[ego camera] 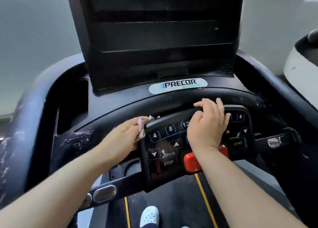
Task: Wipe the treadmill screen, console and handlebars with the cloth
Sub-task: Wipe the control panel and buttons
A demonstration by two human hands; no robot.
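Observation:
A black treadmill fills the view. Its dark screen (158, 31) rises at the top centre. Below it lies the console (110, 98) with a Precor badge, and nearer me a button panel (167, 147) with number keys, STOP, START and a red stop knob (192, 161). My left hand (123, 136) is shut on a small pinkish cloth (142, 124), pressed against the panel's upper left edge. Resting on the panel's top edge, my right hand (209, 124) has its fingers curled over the curved front handlebar (172, 103) and holds nothing else.
Dusty white smears mark the left handlebar (19, 141) and the console's left side (79, 138). Metal pulse sensors (104, 193) sit on the lower grips. A white neighbouring machine (301, 69) stands at the right. My white shoe (149, 215) is on the belt below.

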